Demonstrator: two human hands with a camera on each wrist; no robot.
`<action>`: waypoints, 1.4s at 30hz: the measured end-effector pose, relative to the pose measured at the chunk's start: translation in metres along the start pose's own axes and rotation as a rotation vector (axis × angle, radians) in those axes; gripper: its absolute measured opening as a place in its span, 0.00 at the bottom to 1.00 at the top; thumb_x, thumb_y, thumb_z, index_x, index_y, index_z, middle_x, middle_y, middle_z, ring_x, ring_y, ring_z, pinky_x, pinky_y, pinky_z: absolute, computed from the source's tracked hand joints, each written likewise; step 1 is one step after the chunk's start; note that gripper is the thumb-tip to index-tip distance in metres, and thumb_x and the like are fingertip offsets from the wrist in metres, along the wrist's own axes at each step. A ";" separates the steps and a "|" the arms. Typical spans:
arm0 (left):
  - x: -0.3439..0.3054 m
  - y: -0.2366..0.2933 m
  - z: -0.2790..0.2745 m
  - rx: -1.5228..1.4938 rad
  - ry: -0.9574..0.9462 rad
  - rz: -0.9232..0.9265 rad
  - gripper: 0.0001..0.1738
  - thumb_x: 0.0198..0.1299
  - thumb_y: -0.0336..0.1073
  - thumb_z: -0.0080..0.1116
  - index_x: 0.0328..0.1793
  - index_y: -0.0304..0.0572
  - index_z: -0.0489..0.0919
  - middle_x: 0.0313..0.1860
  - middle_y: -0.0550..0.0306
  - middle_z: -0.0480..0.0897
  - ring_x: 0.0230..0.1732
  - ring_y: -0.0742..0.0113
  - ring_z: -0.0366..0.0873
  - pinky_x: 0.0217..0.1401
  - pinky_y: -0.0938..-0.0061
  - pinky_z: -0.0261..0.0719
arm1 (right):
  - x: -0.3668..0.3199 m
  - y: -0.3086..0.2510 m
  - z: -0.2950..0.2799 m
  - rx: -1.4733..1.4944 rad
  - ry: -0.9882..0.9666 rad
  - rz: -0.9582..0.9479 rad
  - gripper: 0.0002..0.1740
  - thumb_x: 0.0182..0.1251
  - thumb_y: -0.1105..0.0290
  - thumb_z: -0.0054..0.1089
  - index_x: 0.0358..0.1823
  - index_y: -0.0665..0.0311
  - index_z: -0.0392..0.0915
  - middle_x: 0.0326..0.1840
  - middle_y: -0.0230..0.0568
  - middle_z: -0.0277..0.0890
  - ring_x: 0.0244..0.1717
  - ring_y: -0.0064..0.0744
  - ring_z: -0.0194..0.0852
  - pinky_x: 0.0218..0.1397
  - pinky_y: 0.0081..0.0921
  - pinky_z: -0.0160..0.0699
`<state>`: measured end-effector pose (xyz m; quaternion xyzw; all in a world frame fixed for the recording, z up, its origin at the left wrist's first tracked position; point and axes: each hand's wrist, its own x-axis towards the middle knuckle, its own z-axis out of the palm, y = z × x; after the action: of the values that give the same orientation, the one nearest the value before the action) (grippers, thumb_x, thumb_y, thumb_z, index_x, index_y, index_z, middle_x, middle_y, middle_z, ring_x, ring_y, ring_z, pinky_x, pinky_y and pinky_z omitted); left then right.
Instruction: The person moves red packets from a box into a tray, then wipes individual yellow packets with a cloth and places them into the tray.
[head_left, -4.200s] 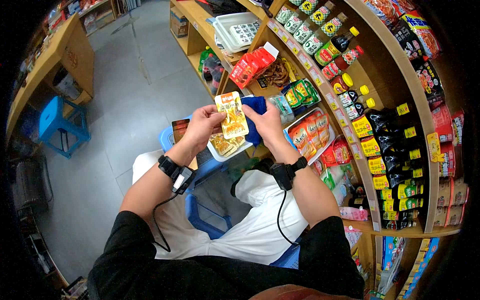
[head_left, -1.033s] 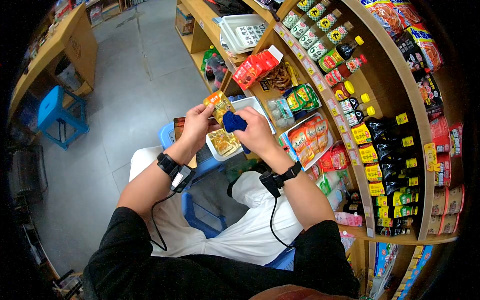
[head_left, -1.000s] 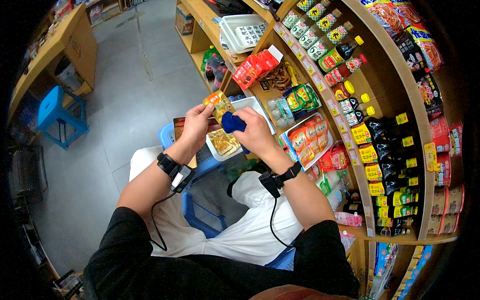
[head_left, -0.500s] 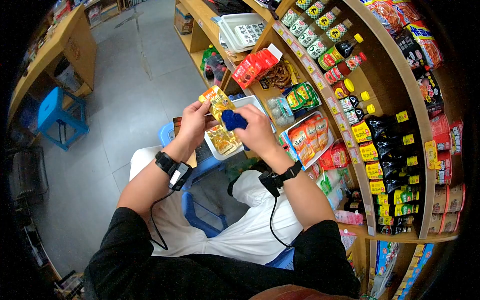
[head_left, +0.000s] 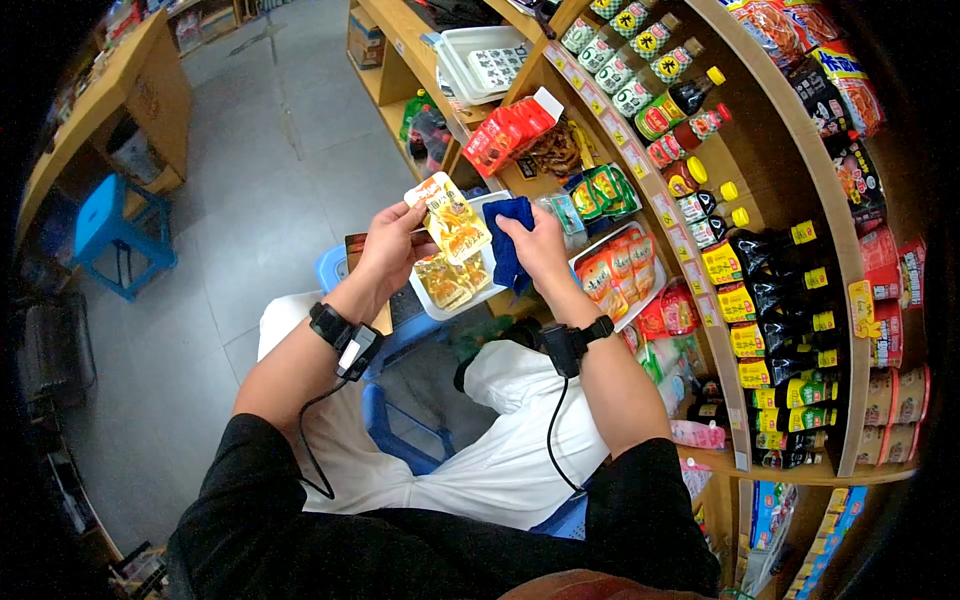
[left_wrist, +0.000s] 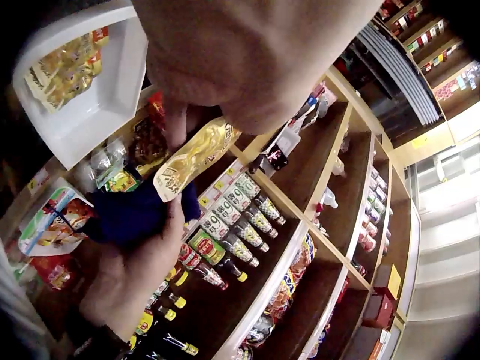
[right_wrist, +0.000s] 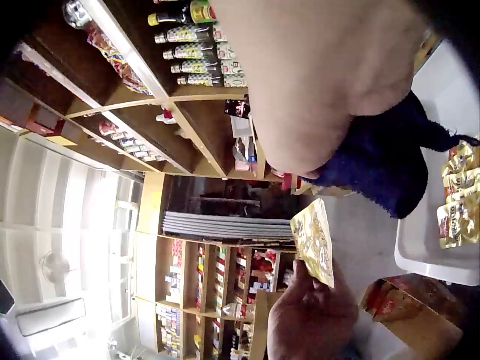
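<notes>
My left hand point(head_left: 388, 254) pinches a gold-and-white snack packet point(head_left: 453, 219) by its left edge, its printed face turned up. Just to the right, my right hand point(head_left: 538, 244) grips a dark blue cloth point(head_left: 508, 240), which hangs beside the packet. Below both hands sits a white tray point(head_left: 440, 312) with several similar gold packets point(head_left: 440, 280) in it. In the right wrist view the cloth point(right_wrist: 382, 161) drapes from the right hand near the tray's wall point(right_wrist: 420, 251), and the left hand point(right_wrist: 311, 319) holds the packet point(right_wrist: 313, 240) apart from it.
A blue stool point(head_left: 400, 345) stands under the tray. On the right, shelves hold sauce bottles point(head_left: 680, 105), a tray of orange packets point(head_left: 620, 275) and a red box point(head_left: 510, 130). Another blue stool point(head_left: 125, 235) is on the floor at left.
The blue cloth lay over the packet half a second ago; my right hand has drawn it off to the right and it hangs spread. The packet's face now shows fully, still in my left hand.
</notes>
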<state>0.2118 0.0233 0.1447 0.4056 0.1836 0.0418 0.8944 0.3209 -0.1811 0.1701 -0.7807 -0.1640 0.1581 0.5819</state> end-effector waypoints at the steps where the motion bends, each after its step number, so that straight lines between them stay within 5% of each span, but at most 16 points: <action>1: 0.000 0.000 0.000 0.001 0.001 0.001 0.14 0.79 0.40 0.50 0.58 0.39 0.80 0.46 0.56 0.87 0.40 0.69 0.87 0.37 0.78 0.88 | -0.002 -0.003 0.002 0.001 -0.001 -0.001 0.08 0.68 0.71 0.66 0.46 0.66 0.83 0.37 0.31 0.85 0.33 0.18 0.80 0.38 0.22 0.80; 8: 0.002 -0.007 0.004 -0.058 -0.053 -0.001 0.13 0.78 0.40 0.50 0.58 0.41 0.80 0.47 0.58 0.87 0.41 0.69 0.86 0.37 0.77 0.88 | -0.017 -0.024 0.012 0.209 -0.254 0.091 0.18 0.71 0.65 0.67 0.55 0.70 0.79 0.47 0.36 0.85 0.44 0.21 0.82 0.47 0.23 0.82; 10: 0.000 -0.006 0.005 -0.069 -0.053 0.002 0.14 0.78 0.40 0.51 0.59 0.42 0.80 0.47 0.58 0.86 0.41 0.69 0.86 0.37 0.77 0.89 | -0.019 -0.025 0.012 -0.053 -0.274 -0.099 0.22 0.65 0.66 0.74 0.55 0.70 0.79 0.48 0.37 0.85 0.44 0.21 0.83 0.48 0.23 0.82; 15: -0.002 -0.007 0.003 0.200 0.053 0.050 0.18 0.76 0.39 0.54 0.61 0.32 0.74 0.50 0.49 0.85 0.48 0.59 0.88 0.48 0.67 0.92 | -0.015 -0.016 0.012 -0.091 -0.148 -0.197 0.20 0.55 0.67 0.77 0.46 0.68 0.83 0.43 0.45 0.87 0.40 0.32 0.87 0.47 0.30 0.83; 18: -0.004 -0.008 0.006 0.162 0.047 0.047 0.19 0.74 0.39 0.57 0.57 0.26 0.77 0.53 0.44 0.83 0.44 0.60 0.88 0.49 0.68 0.91 | -0.021 -0.032 0.013 -0.441 0.008 -0.201 0.17 0.53 0.68 0.77 0.42 0.67 0.82 0.40 0.51 0.86 0.40 0.45 0.87 0.46 0.36 0.83; 21: -0.009 -0.003 0.013 0.137 -0.102 0.019 0.19 0.74 0.41 0.58 0.59 0.29 0.76 0.49 0.47 0.84 0.50 0.58 0.88 0.50 0.66 0.92 | -0.021 -0.030 0.015 -0.553 0.067 -0.385 0.17 0.54 0.68 0.77 0.42 0.66 0.82 0.41 0.50 0.85 0.39 0.43 0.86 0.45 0.35 0.82; 23: -0.016 0.000 0.021 0.107 -0.131 0.012 0.19 0.74 0.41 0.57 0.58 0.29 0.76 0.49 0.48 0.84 0.49 0.59 0.87 0.51 0.66 0.91 | -0.025 -0.033 0.018 -0.668 0.067 -0.554 0.18 0.51 0.66 0.77 0.40 0.65 0.80 0.39 0.50 0.81 0.41 0.56 0.82 0.44 0.46 0.81; 30: -0.007 -0.009 0.011 0.139 -0.164 0.058 0.16 0.75 0.40 0.56 0.57 0.34 0.80 0.43 0.59 0.85 0.40 0.73 0.85 0.44 0.76 0.87 | -0.038 -0.052 0.025 -0.706 -0.057 -0.559 0.27 0.46 0.56 0.83 0.42 0.62 0.79 0.42 0.47 0.80 0.43 0.55 0.82 0.46 0.45 0.83; 37: -0.001 -0.015 0.004 0.126 -0.152 0.059 0.11 0.73 0.31 0.51 0.55 0.36 0.81 0.42 0.61 0.86 0.38 0.74 0.84 0.42 0.77 0.84 | -0.035 -0.049 0.022 -0.634 -0.152 -0.555 0.29 0.46 0.55 0.84 0.44 0.64 0.80 0.42 0.50 0.81 0.42 0.56 0.82 0.46 0.44 0.83; 42: 0.004 -0.022 -0.002 0.263 -0.170 0.100 0.12 0.71 0.28 0.51 0.56 0.38 0.81 0.42 0.61 0.85 0.39 0.73 0.83 0.40 0.77 0.83 | -0.031 -0.036 0.019 -0.400 -0.063 -0.362 0.17 0.57 0.68 0.71 0.46 0.67 0.83 0.38 0.52 0.84 0.40 0.49 0.86 0.45 0.38 0.82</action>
<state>0.2132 0.0108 0.1261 0.5298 0.0906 0.0273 0.8429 0.2824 -0.1683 0.2015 -0.8329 -0.3470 0.0400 0.4293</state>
